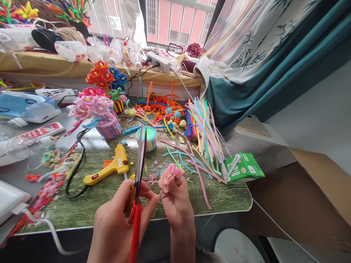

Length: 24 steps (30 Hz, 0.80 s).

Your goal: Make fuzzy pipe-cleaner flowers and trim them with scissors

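Note:
My left hand is closed around scissors with red handles. The dark blades stand upright, their tips slightly apart. Its thumb and fingertips meet beside my right hand; whether they pinch anything thin is too small to tell. My right hand grips a small pink fuzzy flower between thumb and fingers, partly hidden by them. Beyond the hands lies a yellow glue gun, its nozzle close to my left hand. Behind the scissors stands a small striped pot with a mint-green top.
Pink and blue pipe cleaners and scraps litter the green table. A pipe-cleaner bundle lies near a green packet. Pink flowers fill a purple striped pot. A black cable trails left. Right stands a cardboard box.

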Motion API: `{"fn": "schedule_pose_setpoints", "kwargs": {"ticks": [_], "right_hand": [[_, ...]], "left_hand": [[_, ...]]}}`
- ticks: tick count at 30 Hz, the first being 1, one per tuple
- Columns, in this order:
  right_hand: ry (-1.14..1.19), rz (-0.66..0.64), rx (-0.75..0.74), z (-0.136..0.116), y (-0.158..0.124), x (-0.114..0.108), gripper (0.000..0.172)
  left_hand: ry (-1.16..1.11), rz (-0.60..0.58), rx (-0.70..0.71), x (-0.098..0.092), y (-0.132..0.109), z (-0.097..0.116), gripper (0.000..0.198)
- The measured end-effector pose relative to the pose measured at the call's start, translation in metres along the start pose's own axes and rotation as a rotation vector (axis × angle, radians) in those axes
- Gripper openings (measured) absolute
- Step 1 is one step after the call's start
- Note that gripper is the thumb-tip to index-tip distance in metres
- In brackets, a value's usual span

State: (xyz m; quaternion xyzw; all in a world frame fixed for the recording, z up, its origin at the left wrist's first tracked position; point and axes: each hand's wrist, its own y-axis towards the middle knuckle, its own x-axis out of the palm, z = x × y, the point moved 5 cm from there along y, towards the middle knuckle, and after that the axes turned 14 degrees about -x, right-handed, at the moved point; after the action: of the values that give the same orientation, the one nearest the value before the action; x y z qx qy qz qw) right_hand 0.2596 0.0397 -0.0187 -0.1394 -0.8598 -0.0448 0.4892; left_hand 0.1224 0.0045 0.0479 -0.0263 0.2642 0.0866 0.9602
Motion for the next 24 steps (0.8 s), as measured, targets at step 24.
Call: {"fn": "schedule_pose_setpoints", "kwargs": {"ticks": [24], "right_hand": [[-0.311, -0.203, 0.022, -0.003, -0.007, 0.007, 0.037]], "left_hand": [[-0.001, 0.114, -0.075, -0.013, -0.004, -0.023, 0.033]]}}
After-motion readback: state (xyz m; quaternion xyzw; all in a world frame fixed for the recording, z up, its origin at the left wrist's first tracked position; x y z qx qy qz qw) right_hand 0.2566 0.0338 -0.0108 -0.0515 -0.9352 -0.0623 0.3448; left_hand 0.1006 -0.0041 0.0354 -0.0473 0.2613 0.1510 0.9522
